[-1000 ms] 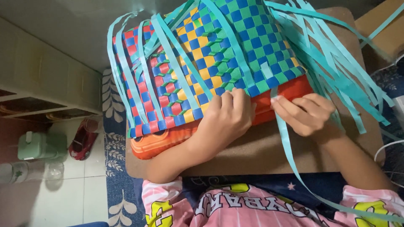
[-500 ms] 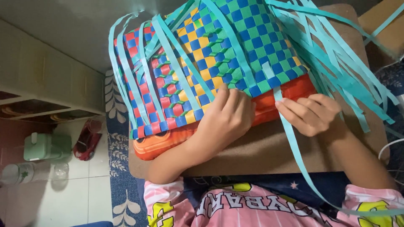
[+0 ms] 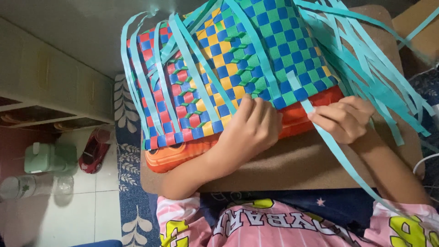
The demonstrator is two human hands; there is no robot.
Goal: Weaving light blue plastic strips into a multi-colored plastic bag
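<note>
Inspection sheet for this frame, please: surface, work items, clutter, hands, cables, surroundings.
Surface: brown board across the lap.
Work items: checkered woven panel lying over an orange block; loose teal strips fan out.
Clutter: nothing seen on the board.
Hands: left hand presses the weave's edge; right hand pinches one teal strip.
Cables: white cord at right edge.
Surroundings: tiled floor, patterned rug, red toy car, green container.
</note>
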